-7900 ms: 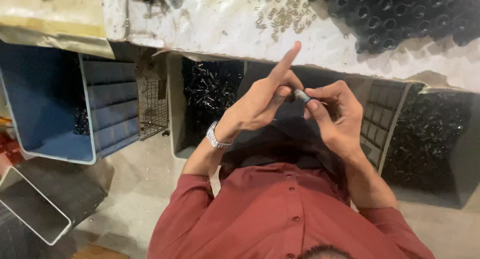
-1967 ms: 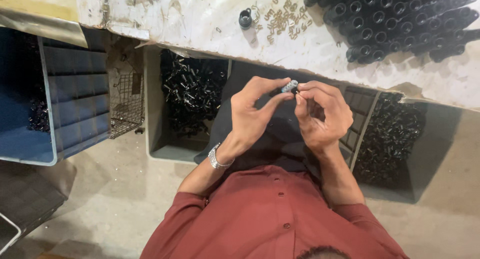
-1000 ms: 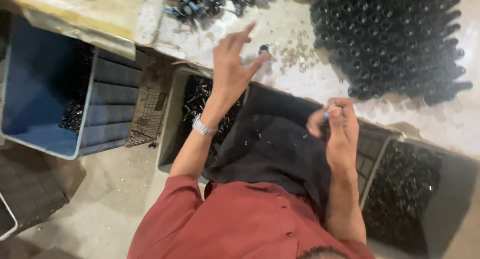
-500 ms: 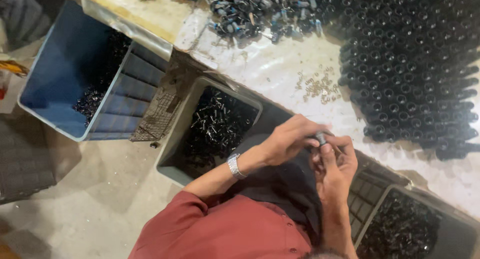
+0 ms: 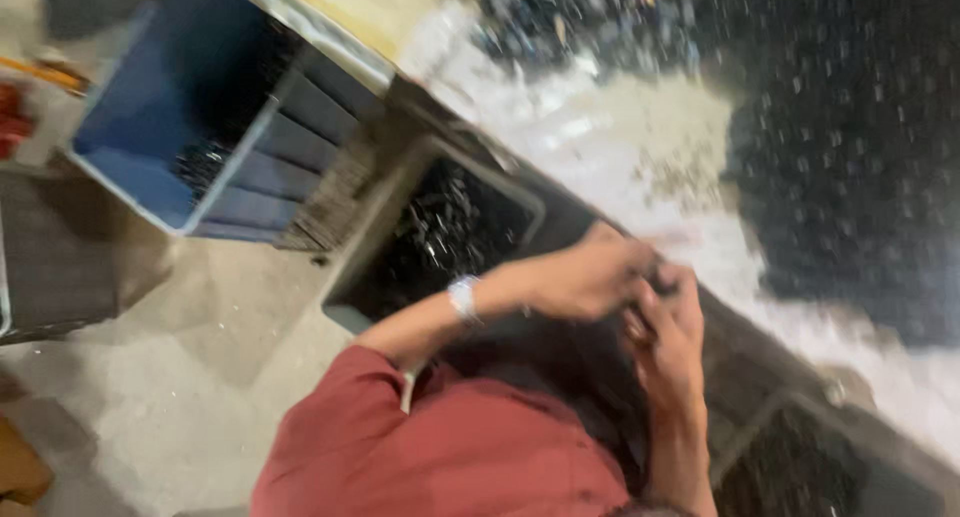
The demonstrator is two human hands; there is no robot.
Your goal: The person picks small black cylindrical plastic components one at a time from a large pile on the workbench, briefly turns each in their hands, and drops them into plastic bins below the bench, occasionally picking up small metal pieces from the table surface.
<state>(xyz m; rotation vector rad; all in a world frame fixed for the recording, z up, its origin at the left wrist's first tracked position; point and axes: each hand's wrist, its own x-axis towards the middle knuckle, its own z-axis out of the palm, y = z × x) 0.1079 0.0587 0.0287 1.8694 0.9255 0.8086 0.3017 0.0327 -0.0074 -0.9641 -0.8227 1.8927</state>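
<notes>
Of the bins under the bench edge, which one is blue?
The blue bin at far left, well away from the hands. The grey bin by the left hand's wrist and the one lower right are dark, both holding black parts.

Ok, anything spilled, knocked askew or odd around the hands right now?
Nothing clearly stands out. The left hand and right hand meet over the lap, pinching something too blurred to identify. The grey bin of dark parts sits level below the worktable, and the blue crate looks upright. Motion blur hides finer detail.

The person wears a dark red shirt [image 5: 450,457] — sleeves pushed up — and a silvery wristwatch [image 5: 462,298] on the left wrist.
</notes>
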